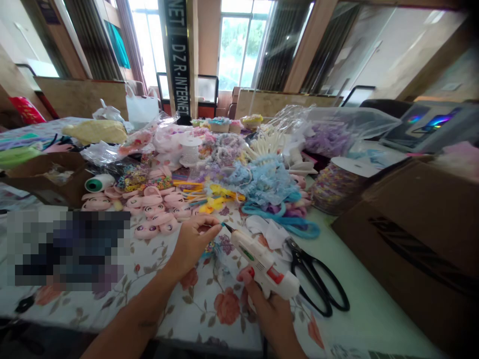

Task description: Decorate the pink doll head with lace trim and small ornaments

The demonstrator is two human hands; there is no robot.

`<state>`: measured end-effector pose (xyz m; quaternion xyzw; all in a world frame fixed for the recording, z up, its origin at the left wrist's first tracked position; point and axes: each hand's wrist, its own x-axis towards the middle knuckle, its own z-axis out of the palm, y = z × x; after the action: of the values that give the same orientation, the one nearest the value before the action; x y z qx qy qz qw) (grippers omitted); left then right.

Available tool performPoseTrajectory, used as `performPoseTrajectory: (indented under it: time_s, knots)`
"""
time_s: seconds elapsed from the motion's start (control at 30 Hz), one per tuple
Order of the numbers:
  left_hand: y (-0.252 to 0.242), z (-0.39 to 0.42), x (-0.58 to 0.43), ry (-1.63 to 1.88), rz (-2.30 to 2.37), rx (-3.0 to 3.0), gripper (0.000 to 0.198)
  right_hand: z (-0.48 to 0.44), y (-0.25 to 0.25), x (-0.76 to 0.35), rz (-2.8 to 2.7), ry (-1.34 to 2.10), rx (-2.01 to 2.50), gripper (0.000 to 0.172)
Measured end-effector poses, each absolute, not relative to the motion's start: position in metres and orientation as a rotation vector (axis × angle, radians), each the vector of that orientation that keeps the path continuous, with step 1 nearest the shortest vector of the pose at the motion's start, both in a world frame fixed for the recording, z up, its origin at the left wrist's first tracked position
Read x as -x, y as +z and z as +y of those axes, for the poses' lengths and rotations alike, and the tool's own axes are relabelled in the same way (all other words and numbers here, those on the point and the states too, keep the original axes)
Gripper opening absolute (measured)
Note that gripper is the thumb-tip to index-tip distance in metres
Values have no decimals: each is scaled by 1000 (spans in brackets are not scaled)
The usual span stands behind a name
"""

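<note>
My right hand (pixel 269 311) is wrapped round a white hot glue gun (pixel 258 259) with a red trigger, its dark nozzle angled up to the left. Close to that nozzle, my left hand (pixel 196 237) pinches with thumb and fingertips. A small bluish bit shows at the fingertips, too small to name. On the flowered tablecloth (pixel 228 306) just below lies a small clump of coloured beads and pale blue ribbon (pixel 211 248). Black-handled scissors (pixel 318 279) rest right of the glue gun, beside a white ribbon piece (pixel 267 229).
Pink doll-face pieces (pixel 153 212) lie in a heap left of centre. Behind are blue ruffled trim (pixel 258 179), yellow bows (pixel 215 197) and a blue cord loop (pixel 299 227). A spool of coloured trim (pixel 335 187) and a large cardboard box (pixel 407 234) stand at right.
</note>
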<state>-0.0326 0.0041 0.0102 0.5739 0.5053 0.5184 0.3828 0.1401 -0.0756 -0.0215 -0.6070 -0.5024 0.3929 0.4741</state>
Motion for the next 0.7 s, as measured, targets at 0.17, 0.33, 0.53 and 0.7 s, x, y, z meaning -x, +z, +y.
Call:
performPoseTrajectory:
  time_s: [0.17,0.33,0.53,0.7]
  knots:
    - [9,5,32,1327,1296,-1471,14,-76,-19,-140,-1261,914,1521,45]
    - [9,5,32,1333,1295,-1476,14,-76,-17,-139,-1245,902,1534,45]
    - [7,6,33,1330,1294,-1502,12,-77,-23,-142,-1298,934,1523,43]
    - [8,5,32,1321,1298,-1504,14,-77,-25,-143,-1291,931,1522,42]
